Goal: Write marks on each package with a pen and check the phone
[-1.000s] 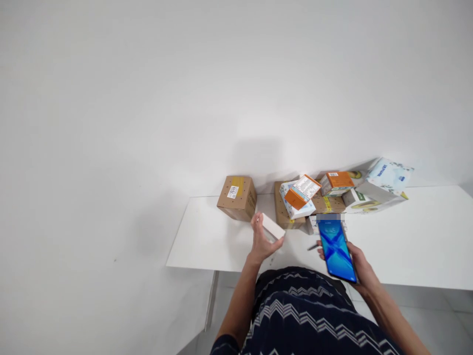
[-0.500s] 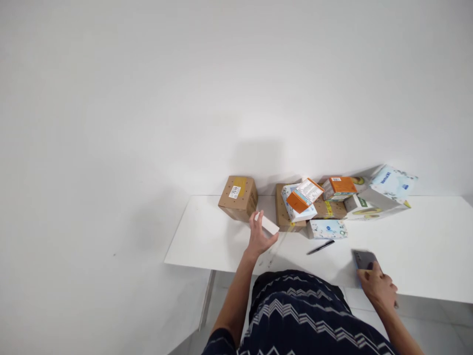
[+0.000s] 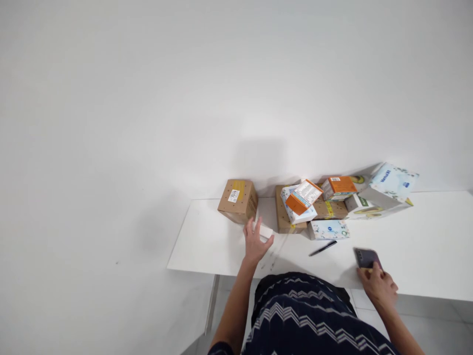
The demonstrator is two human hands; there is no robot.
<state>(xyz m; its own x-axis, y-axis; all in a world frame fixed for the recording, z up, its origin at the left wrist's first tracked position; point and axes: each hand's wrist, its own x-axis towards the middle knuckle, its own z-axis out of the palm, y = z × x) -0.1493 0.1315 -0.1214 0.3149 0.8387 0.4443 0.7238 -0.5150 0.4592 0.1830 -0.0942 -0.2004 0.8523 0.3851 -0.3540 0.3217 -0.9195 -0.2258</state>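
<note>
One head-worn view looks forward and down from above the tabletop [image 3: 207, 246], fairly far, facing a white wall.

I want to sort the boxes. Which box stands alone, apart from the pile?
The plain brown cardboard box with a white label, at the table's left end; the other boxes are heaped together further right.

Left hand [image 3: 254, 244] seemingly curled; right hand [image 3: 377, 285] lowered.

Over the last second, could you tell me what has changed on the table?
The right hand lowered the phone, its screen up before, face down onto the table. The left hand carried the small white box toward the brown carton. The pen and box pile stayed put.
</note>
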